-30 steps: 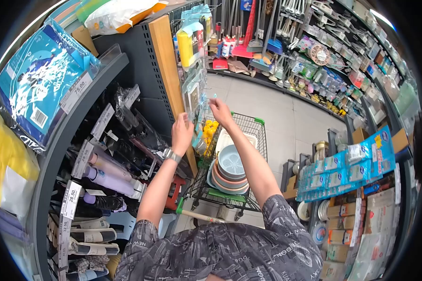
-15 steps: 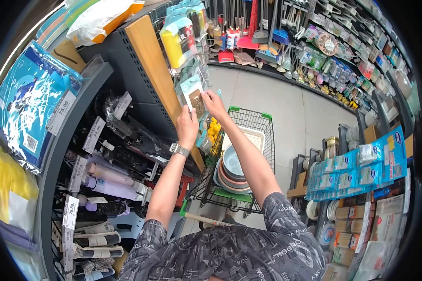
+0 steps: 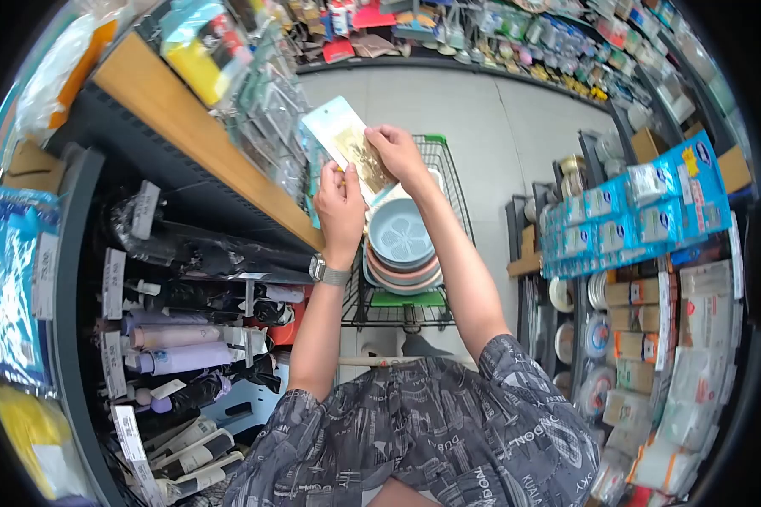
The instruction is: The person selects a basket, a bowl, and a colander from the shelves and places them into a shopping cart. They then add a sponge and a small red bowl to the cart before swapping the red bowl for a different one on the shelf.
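Note:
Between my two hands is a flat retail package point(image 3: 340, 133) with a pale blue and white card top and a gold-brown lower part; its contents are too blurred to name. My left hand point(image 3: 341, 209) pinches its lower left edge, a metal-band watch on that wrist. On the opposite side, the fingers of my right hand point(image 3: 395, 155) grip the right edge. Just below and beyond my hands stands a shopping cart point(image 3: 458, 182) with green corners. Inside it are stacked round basins, the top one a light blue basin point(image 3: 401, 231) with a flower pattern.
Close on the left runs a shelf unit with a wooden edge panel point(image 3: 203, 127), hanging packs and folded umbrellas point(image 3: 186, 357). Blue hanging packs point(image 3: 638, 207) jut out from the right shelving. Grey floor point(image 3: 495, 127) lies beyond the cart, bounded by stocked shelves.
My hands and the package have moved away from the hanging rack, over the cart. The package now faces up more. The view has turned, so the left shelves sit farther left.

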The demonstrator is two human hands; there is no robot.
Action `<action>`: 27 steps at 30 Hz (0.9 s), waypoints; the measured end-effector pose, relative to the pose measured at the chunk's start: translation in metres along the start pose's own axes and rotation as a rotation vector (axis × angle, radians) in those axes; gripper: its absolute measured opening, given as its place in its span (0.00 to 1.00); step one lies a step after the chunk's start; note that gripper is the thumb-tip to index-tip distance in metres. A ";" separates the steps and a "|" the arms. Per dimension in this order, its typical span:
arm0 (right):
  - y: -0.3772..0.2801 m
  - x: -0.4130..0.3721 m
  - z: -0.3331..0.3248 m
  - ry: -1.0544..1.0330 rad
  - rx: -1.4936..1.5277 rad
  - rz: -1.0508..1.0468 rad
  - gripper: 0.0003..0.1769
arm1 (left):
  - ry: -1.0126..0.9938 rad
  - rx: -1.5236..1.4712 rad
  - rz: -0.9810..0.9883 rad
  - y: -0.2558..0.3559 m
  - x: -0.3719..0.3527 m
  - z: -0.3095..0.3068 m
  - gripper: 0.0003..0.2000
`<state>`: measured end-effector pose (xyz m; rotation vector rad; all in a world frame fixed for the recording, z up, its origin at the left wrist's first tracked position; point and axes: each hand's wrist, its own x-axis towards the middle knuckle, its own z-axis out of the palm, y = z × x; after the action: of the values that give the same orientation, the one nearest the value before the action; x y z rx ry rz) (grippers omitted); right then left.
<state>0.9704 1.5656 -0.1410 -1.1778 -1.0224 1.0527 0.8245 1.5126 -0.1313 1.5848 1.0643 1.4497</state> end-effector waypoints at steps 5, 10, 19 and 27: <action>0.136 -0.055 -0.063 0.263 -0.494 0.192 0.17 | -0.332 0.144 -0.492 -0.107 -0.051 0.030 0.11; 0.216 -0.094 -0.076 0.284 -0.601 0.449 0.16 | -0.432 0.415 -0.484 -0.223 -0.097 0.048 0.16; 0.251 -0.113 -0.073 0.391 -0.938 0.358 0.21 | -0.487 0.615 -0.415 -0.239 -0.116 0.024 0.16; 0.181 -0.055 -0.037 0.295 -0.602 -0.083 0.12 | -0.241 0.354 -0.157 -0.126 -0.059 -0.015 0.10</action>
<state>0.9789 1.5191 -0.3280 -1.6980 -1.1740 0.4851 0.7956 1.5073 -0.2678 1.8195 1.3182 0.9739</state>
